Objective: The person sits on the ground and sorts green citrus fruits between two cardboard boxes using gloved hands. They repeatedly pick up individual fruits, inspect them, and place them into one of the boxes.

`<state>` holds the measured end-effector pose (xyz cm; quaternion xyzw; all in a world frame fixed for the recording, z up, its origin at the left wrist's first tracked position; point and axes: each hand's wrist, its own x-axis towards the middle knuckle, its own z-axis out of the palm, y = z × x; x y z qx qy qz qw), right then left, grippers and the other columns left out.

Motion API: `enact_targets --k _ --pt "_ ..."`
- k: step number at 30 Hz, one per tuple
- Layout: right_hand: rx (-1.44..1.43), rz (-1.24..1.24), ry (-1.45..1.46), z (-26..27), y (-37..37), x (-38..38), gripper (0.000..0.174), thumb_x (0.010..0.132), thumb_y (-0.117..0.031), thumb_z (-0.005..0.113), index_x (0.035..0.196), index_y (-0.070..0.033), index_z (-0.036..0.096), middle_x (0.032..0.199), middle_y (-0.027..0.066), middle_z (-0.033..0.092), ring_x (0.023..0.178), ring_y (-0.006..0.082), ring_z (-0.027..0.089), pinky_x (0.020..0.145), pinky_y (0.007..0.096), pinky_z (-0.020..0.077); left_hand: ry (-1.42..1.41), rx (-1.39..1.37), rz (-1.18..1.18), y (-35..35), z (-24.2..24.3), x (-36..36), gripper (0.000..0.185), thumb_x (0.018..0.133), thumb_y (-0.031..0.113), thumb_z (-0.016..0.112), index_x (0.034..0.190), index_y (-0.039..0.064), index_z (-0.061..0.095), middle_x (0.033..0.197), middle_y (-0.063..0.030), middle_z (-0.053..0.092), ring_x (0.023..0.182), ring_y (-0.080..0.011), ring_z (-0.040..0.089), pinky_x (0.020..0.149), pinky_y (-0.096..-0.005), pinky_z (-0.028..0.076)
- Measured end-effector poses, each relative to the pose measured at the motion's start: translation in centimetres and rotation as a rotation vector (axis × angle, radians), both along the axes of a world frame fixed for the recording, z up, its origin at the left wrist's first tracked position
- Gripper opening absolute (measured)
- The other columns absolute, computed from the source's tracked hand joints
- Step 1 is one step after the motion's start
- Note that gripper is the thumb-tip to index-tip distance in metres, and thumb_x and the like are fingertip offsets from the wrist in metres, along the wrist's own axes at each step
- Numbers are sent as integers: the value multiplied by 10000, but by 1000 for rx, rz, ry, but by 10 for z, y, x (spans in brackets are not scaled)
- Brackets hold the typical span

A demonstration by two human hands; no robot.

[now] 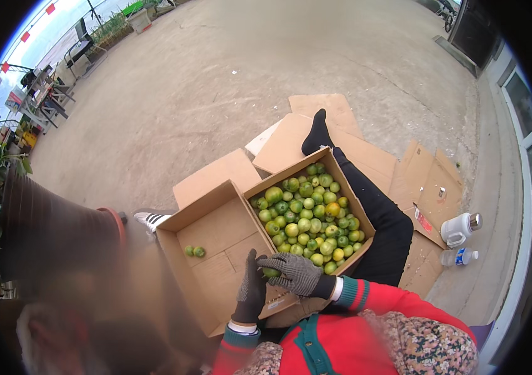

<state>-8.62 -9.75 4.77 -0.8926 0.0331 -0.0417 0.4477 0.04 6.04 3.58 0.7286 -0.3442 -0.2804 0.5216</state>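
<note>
Both hands wear dark gloves with grey dotted palms. My right hand has its fingers around a green tomato, over the near edge of the boxes. Close against that tomato is my left hand, its fingers pointing up; whether it also grips the tomato is hidden. On the right, a cardboard box holds many green and yellowish tomatoes, a few turning orange. Beside it, the left cardboard box contains two small green tomatoes by its left wall.
Flattened cardboard lies under and beyond the boxes. A black-trousered leg stretches along the right box. A white thermos jug and a clear plastic bottle stand at right. A large brown plant pot is at left.
</note>
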Motion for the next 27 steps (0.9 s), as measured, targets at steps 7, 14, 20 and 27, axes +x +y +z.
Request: enact_targets --k 7,14,20,27 --pt "-232 -618 -146 -27 -82 -6 529 846 -180 644 1327 -67 455 1181 179 556 1013 319 585 876 388 480 -807 832 452 20 -71 120 469 897 311 531 1327 134 471 1392 -213 348 1280 -365 342 1057 -505 277" --pt "-63 -579 -111 -32 -70 -22 552 848 -210 645 1317 -12 433 1233 212 529 1093 346 558 934 401 451 -617 1055 350 15 -70 133 362 904 392 490 988 68 628 1221 -105 522 1119 -341 470 936 -440 391" --pt "30 -157 12 -20 -2 -7 538 858 -347 615 1292 -57 482 1185 179 570 1064 343 560 923 413 442 99 530 622 46 -82 89 470 837 515 583 836 46 613 693 -123 570 604 -266 559 550 -357 467" --pt "-51 4 -155 -10 11 -18 515 882 -335 585 1341 -136 460 1218 138 548 1055 307 563 905 388 454 386 95 315 -21 -8 -17 525 1009 421 293 977 -7 595 760 -89 573 573 -140 540 414 -257 424"
